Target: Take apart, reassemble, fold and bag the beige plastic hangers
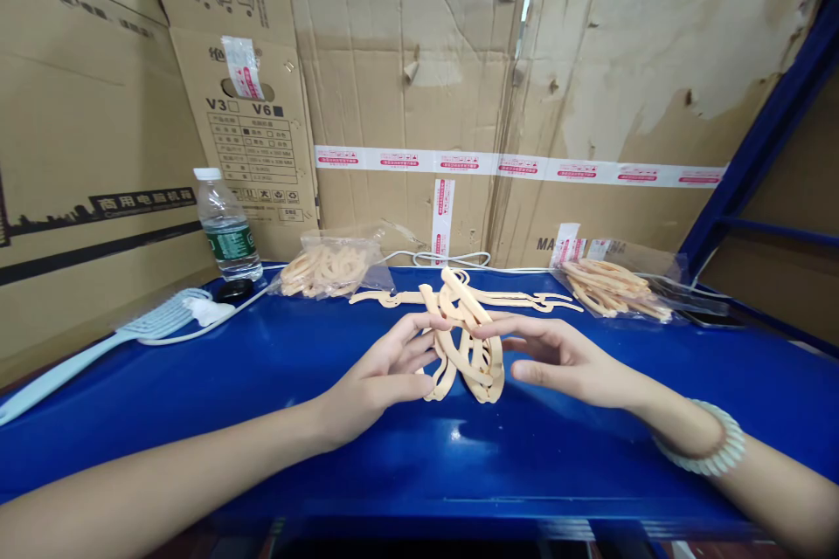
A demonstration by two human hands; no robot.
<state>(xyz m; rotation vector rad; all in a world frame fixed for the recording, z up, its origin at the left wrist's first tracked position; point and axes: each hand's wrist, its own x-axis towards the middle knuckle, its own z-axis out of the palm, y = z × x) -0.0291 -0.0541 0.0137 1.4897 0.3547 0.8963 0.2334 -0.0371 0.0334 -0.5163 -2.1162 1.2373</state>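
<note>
A tangled pile of flat, beige looped strips (468, 362) rests on the blue table in front of me, some strips crossing and leaning upward. Their exact kind I cannot make out. My left hand (393, 358) curves around the left side, fingers apart, with its fingertips and thumb at the nearest loops. On the other side, my right hand (557, 358) has its index finger at the upper strips and its thumb held apart from them. Parts of the fingers are hidden behind the pile. Just behind lies a long row of linked beige strips (508, 300).
Clear bags of beige strips lie behind left (328, 269) and behind right (613, 286). At the left are a water bottle (226, 227), a black round object (234, 290) and a light blue brush (157, 319). A white cable (452, 259) runs along the cardboard wall (406, 87).
</note>
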